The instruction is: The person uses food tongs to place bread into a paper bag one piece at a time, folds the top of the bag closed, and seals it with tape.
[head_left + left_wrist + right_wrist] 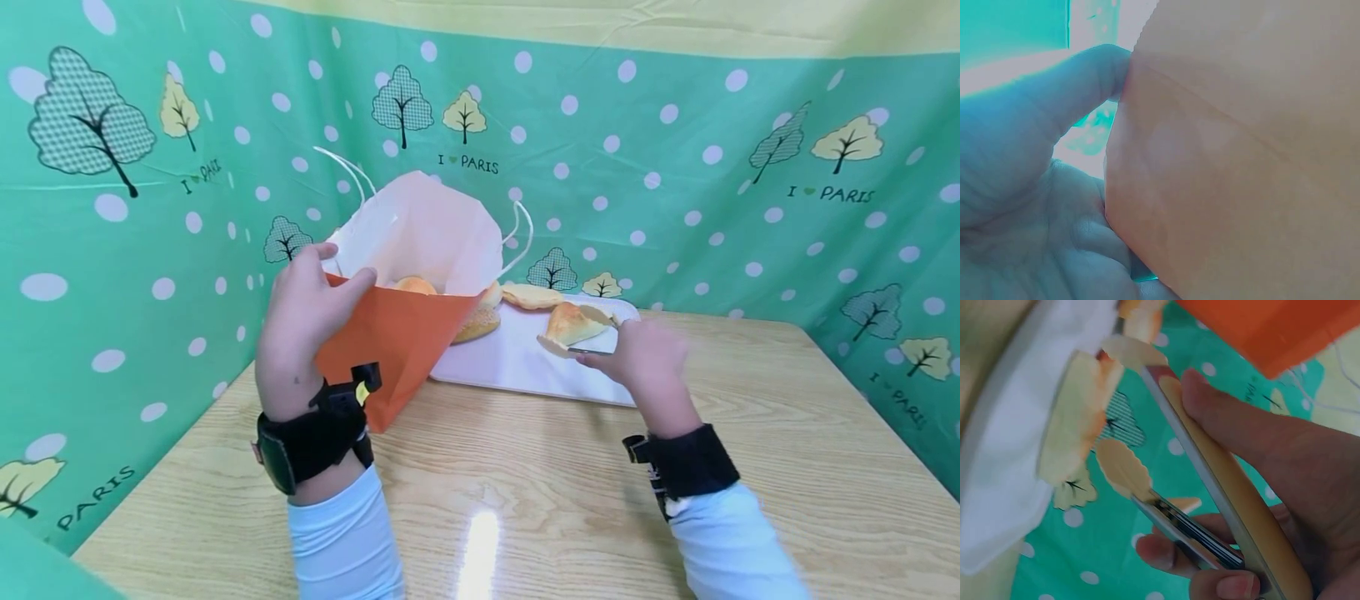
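An orange paper bag (397, 342) with a white inside and white cord handles leans open toward the tray, and a round bun (415, 285) shows inside its mouth. My left hand (303, 312) grips the bag's left edge between thumb and fingers; the bag hides some fingertips in the left wrist view. My right hand (651, 354) holds tongs (1210, 481) with metal arms and cream scalloped tips. The spread tips stand on either side of a golden bread piece (572, 323) at the tray; whether they touch it I cannot tell.
On the white tray (495, 371) lie a sesame-topped bread (477, 325), partly behind the bag, and a flat pale bread (532, 296) at the back edge. The wooden table (525, 475) is bounded by a green dotted curtain (660, 192) at the back and sides.
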A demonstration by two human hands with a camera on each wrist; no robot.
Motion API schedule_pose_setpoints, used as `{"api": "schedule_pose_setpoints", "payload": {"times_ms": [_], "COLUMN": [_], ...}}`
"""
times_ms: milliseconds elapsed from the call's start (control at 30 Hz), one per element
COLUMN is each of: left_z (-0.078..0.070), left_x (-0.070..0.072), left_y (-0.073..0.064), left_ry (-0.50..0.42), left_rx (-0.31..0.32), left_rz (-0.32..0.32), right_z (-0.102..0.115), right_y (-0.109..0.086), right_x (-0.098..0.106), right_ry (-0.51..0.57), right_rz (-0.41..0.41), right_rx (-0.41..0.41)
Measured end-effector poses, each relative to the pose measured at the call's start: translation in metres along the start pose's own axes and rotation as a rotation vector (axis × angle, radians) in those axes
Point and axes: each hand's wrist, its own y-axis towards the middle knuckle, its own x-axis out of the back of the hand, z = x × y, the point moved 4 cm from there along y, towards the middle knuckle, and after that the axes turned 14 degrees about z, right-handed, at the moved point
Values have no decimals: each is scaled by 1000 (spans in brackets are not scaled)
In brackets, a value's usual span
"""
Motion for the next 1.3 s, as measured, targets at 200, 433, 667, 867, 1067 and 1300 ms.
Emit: {"api": "schedule_pose_setpoints", "payload": {"times_ms": [200, 433, 667, 867, 1067, 1300], "left_z": [0, -2, -1, 1, 4, 3], "left_x": [0, -2, -2, -2, -2, -3], "left_y": [0, 0, 0, -1, 1, 3], "left_ry": [-9, -48, -57, -40, -25, -4], "left_rx": [-4, -1, 20, 39, 41, 31], "left_rz": [-7, 0, 1, -2, 4, 24], "right_z": [3, -5, -12, -9, -9, -36], "right_y": [11, 8, -4, -13, -16, -16], "right_x": [-12, -4, 13, 17, 17, 22], "right_ry": [-21, -7, -43, -11, 54, 82], "right_rz": [-38, -59, 39, 84, 134, 193], "right_rx": [-12, 101, 222, 130, 104, 80]}}
